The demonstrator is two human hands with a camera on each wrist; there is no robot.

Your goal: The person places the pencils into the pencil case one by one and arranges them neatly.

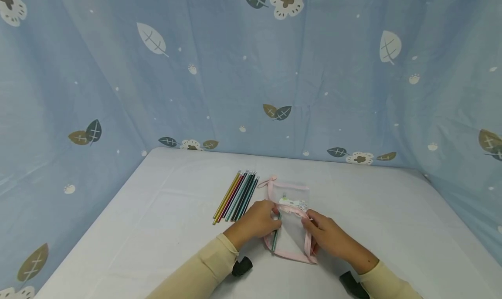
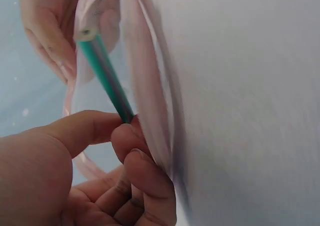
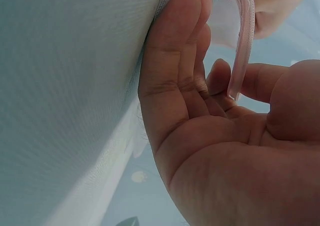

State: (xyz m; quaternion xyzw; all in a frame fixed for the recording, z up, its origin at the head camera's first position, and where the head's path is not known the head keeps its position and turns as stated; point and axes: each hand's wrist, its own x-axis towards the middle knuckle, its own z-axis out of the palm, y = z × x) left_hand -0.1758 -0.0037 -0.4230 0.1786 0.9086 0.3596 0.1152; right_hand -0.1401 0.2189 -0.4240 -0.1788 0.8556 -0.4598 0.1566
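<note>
Fingers of the left hand (image 1: 256,219) are curled round a green pencil (image 2: 105,72), held at a pink-edged mesh pouch (image 1: 291,238) on the white tabletop (image 1: 361,198). Its pink edge is pinched by the right hand (image 1: 328,236). More pencils (image 1: 239,196) are laid just beside the pouch.

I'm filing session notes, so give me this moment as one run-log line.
left hand: pinches green pencil | right hand: holds pouch by pink edge | other pencils: on table, left of pouch
</note>
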